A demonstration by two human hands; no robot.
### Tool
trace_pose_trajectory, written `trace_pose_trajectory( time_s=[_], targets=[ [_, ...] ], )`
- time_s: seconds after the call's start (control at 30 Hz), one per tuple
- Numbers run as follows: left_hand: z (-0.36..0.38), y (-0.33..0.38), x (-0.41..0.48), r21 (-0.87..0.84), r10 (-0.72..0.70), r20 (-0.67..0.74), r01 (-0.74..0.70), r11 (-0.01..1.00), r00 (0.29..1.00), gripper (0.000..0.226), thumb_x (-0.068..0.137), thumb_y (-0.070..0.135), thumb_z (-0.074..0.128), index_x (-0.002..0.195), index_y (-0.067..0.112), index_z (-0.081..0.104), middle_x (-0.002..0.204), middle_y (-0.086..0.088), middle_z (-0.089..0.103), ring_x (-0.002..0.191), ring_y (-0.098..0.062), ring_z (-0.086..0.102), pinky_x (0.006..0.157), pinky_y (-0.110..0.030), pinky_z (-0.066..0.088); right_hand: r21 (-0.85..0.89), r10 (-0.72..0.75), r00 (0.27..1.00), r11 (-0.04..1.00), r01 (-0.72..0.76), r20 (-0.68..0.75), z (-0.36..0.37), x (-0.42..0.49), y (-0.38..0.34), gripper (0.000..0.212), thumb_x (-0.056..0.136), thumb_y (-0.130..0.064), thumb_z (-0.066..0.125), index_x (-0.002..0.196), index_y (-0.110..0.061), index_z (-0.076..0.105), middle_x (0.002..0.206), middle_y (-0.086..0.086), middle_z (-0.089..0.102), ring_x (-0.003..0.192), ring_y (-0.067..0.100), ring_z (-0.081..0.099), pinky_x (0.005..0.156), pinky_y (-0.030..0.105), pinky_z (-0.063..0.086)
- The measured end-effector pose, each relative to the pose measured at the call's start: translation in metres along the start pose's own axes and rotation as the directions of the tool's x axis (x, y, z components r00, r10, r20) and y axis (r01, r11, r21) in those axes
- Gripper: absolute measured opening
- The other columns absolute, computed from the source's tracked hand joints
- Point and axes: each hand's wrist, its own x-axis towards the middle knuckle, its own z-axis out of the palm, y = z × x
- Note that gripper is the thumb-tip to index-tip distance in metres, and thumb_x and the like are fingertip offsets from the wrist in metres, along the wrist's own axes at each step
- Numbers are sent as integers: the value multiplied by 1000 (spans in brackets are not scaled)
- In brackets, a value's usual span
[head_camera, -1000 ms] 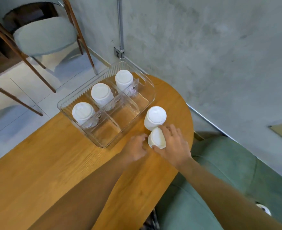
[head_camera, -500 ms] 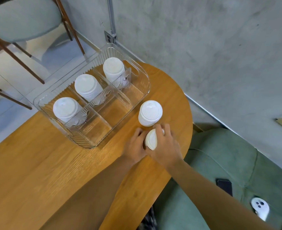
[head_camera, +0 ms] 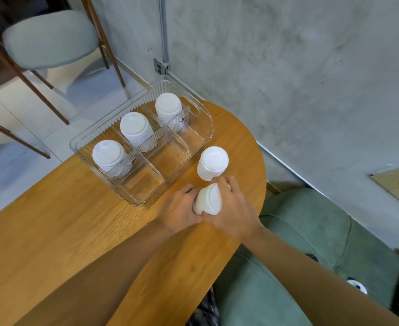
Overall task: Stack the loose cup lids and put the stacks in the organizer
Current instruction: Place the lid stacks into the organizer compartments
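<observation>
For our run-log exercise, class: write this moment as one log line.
hands: left hand and right hand grip tilted lid stack | organizer: three stacks inside | table: one upright stack beside organizer

The left hand (head_camera: 181,209) and right hand (head_camera: 233,212) grip a tilted lid stack (head_camera: 209,201) over the counter (head_camera: 76,231) — an upright lid stack (head_camera: 212,164) stands at its 12 o'clock, the organizer (head_camera: 209,121) at 10 o'clock.

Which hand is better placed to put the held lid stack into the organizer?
Probably left: left hand grips the lid stack on the side facing the organizer; right hand holds its far side.
</observation>
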Motion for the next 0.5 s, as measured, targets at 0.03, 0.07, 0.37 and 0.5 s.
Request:
trace_pose_trajectory(
  time_s=[0.03,0.07,0.37,0.5],
  targets=[
    [-13,0,-3,31,6,-21,-5,1000,1000,82,69,53,90,136,15,63,125,2,64,103,-22,69,77,-37,61,7,-24,1000,1000,24,-7,-6,1,-10,90,73,-49,90,143,-26,37,141,-4,36,126,22,51,92,41,59],
    [-25,0,-6,55,12,-41,-9,998,999,79,68,53,89,133,15,65,122,1,65,100,-23,69,72,-35,59,15,-42,999,999,42,-13,-12,2,-20,88,74,-48,89,143,-26,38,141,-3,36,125,24,52,91,43,59],
    [-116,13,9,152,31,-188,-2,988,982,85,70,66,65,141,20,58,134,2,60,116,-24,63,76,-42,61,6,-161,982,987,162,-97,-75,39,-82,89,69,-44,90,139,-27,38,132,-4,39,118,27,55,86,48,57],
    [-130,23,35,11,-55,-283,61,998,957,87,78,54,84,150,23,46,147,-2,54,131,-27,56,98,-49,58,38,-182,974,981,189,-136,-99,74,-88,84,68,-42,92,134,-26,42,130,-5,41,113,23,54,86,45,56]
  ],
)
